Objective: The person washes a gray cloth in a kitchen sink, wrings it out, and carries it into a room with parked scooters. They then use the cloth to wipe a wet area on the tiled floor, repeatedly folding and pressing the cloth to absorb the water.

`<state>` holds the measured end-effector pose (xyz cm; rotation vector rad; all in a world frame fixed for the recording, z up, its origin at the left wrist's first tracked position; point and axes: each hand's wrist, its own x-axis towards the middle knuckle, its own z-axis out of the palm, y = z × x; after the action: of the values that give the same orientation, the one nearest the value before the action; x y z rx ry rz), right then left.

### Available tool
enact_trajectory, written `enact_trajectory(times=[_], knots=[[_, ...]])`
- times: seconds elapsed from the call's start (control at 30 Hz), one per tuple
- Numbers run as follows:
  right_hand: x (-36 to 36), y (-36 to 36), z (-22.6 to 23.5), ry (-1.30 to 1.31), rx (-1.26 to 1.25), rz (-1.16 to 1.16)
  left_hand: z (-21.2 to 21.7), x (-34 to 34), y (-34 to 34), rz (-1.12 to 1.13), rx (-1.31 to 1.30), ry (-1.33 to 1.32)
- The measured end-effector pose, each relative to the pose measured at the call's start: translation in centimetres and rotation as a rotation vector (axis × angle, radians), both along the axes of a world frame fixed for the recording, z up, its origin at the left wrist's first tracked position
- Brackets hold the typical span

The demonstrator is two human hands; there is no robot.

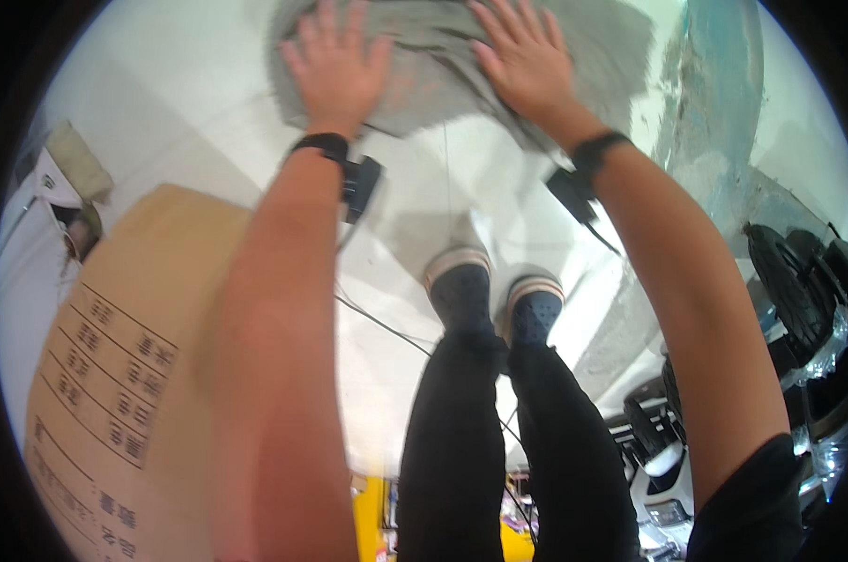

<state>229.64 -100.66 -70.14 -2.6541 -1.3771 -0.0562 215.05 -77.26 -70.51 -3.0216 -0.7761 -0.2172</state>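
Black trousers [454, 440], black wrist straps [324, 144]

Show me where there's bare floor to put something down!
The biggest bare patch of white floor lies between the gray cloth and the cardboard box. A smaller one lies between the cloth and the shoes. It's crowded at lower right, with black parts, and on the cloth, where the left hand and right hand spread.

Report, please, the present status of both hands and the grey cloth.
Left hand, right hand: open, palms down on grey cloth. Cloth wrinkled. Cardboard box at left, apart from cloth.
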Motion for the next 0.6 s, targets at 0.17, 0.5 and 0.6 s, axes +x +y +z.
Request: enact_trajectory(times=[0.17,0.5,0.6], knots=[[-7.2,6.7,-1.2,0.191,0.32,0.189,-1.5,-12.0,-2.1,0.307,-0.043,0.052],[-3.9,-8.6,-0.9,0.223,0.174,0.382,-0.8,-15.3,-22.9,0.094,-0.209,0.066],[0.2,-16.0,2.2,0.178,0.0,0.213,-0.3,-11.4,-25.5,0.052,-0.221,0.101]])
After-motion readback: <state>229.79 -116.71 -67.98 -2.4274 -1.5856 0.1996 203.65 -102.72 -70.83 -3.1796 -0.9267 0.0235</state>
